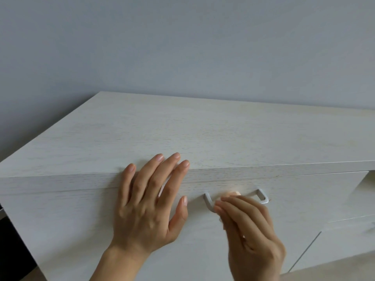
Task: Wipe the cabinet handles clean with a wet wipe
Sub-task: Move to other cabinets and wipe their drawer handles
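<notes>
A pale, whitewashed wood-grain cabinet point(182, 128) stands against a plain blue-grey wall point(182, 47), and a person leans over its front. The left hand point(146, 203) lies flat on the drawer front point(60, 220), its grip apart, with straight fingers fanned out and the tips reaching up over the front edge of the cabinet top; the thumb points toward the handle, close to it but not touching. The silver-grey metal bar handle point(262, 196) sits on the same drawer front, just right of that hand. The right hand point(251, 230) comes up from below, its grip clamped on the middle of the bar: the fingertips point(225, 199) curl over the front, and the thumb tip point(231, 194) shows behind it. Only the two bent ends of the handle stick out either side of the hand. Whether a wipe lies under those fingers I cannot tell.
</notes>
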